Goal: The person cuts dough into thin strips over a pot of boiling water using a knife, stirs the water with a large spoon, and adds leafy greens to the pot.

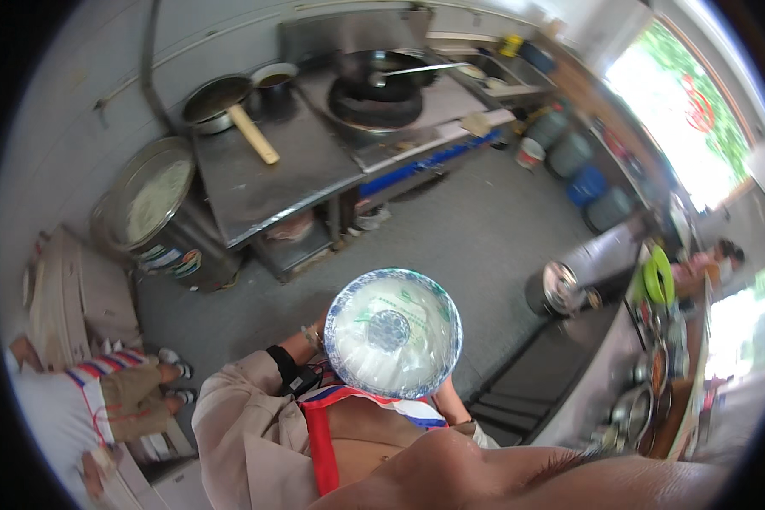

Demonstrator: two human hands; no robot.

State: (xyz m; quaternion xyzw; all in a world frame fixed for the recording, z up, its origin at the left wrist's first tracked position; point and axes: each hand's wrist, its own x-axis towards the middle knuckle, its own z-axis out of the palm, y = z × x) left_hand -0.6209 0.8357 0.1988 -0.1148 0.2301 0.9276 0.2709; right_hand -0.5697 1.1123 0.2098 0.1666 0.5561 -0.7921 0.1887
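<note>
A blue-and-white patterned bowl (390, 338) is held up in front of my chest, its opening facing the camera. Clear plastic film with green printing lines or covers it. My left hand (322, 324) reaches behind the bowl's left side, with a beaded bracelet at the wrist; its fingers are hidden. At the lower right rim, my right hand (447, 387) supports the bowl, mostly concealed behind it. Whether more bowls are stacked underneath cannot be seen.
Ahead stands a steel counter (274, 185) with a wooden-handled pan (217, 102), a pot (274, 78) and a wok (376, 105). A large steel drum (197, 239) is at left, near a person (70, 408). Gas cylinders (568, 155) line the right; another person (701, 268) is beyond a green basin (659, 274).
</note>
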